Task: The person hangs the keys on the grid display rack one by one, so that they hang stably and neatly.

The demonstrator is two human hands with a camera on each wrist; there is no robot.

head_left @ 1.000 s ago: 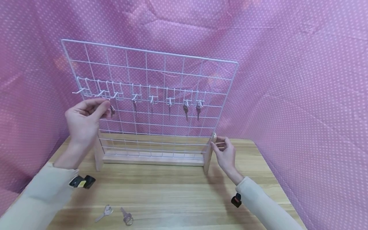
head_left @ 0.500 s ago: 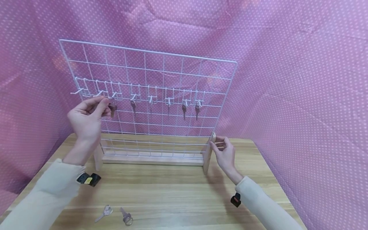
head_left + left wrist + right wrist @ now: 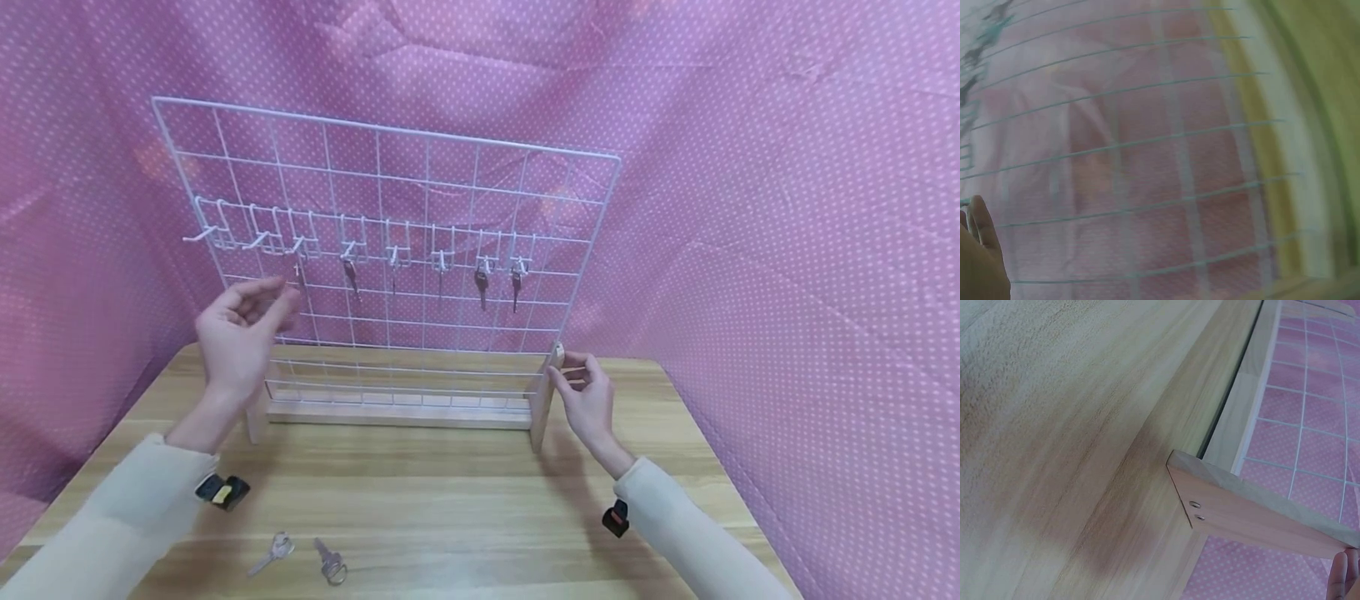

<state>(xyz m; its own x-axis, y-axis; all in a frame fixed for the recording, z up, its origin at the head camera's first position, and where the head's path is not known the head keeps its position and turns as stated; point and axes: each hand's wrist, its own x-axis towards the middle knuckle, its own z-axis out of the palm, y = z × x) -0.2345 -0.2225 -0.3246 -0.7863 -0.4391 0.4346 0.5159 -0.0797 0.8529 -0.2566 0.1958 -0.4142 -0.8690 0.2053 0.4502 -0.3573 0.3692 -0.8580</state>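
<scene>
My left hand [image 3: 243, 337] is just below and left of the third hook [image 3: 298, 244] from the left. Its fingers look loosely bent and slightly blurred, with nothing seen between them. A key [image 3: 298, 268], seen nearly edge-on, hangs from that hook. More keys hang on the hooks to its right, among them a dark key [image 3: 482, 283]. The first hook [image 3: 206, 235] and the second hook [image 3: 261, 240] bear no key. My right hand [image 3: 588, 400] pinches the top of the right wooden upright [image 3: 542, 408], which holds the white wire grid rack [image 3: 397, 129]. In the right wrist view only fingertips [image 3: 1339, 575] show.
Two loose keys lie on the wooden table [image 3: 420, 517] near its front: a silver key [image 3: 273, 552] and a key with a ring [image 3: 330, 562]. The rack's wooden base bar [image 3: 397, 413] stands across the table. Pink dotted cloth [image 3: 787, 208] surrounds the table.
The key that my left hand pinched is now on the third hook, and the hand has let go and moved down and slightly right. My right hand has stayed on the upright.
</scene>
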